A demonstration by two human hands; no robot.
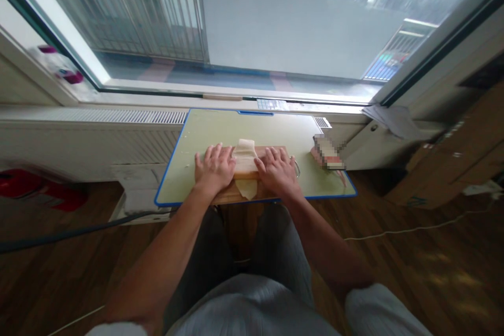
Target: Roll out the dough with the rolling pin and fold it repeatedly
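My left hand [214, 167] lies palm down, fingers spread, on the left of a light wooden piece [245, 166]. From the other side my right hand [279, 169] presses down in the same way, its thumb pointing inward. A pale, thin strip [247, 189] shows beyond the wooden piece and below its near edge, where it ends in a blunt point; I cannot tell its material. Under these lies a brown wooden board [228, 197], mostly covered by my hands. A metal handle [296, 167] sticks out beside my right hand.
A pale green, blue-edged table [212, 123] carries the boards. On its right lies a blurred, pixelated item [329, 153]. Behind are a radiator [129, 115] and a window. A red fire extinguisher [43, 189] stands at left, cardboard boxes [444, 157] at right.
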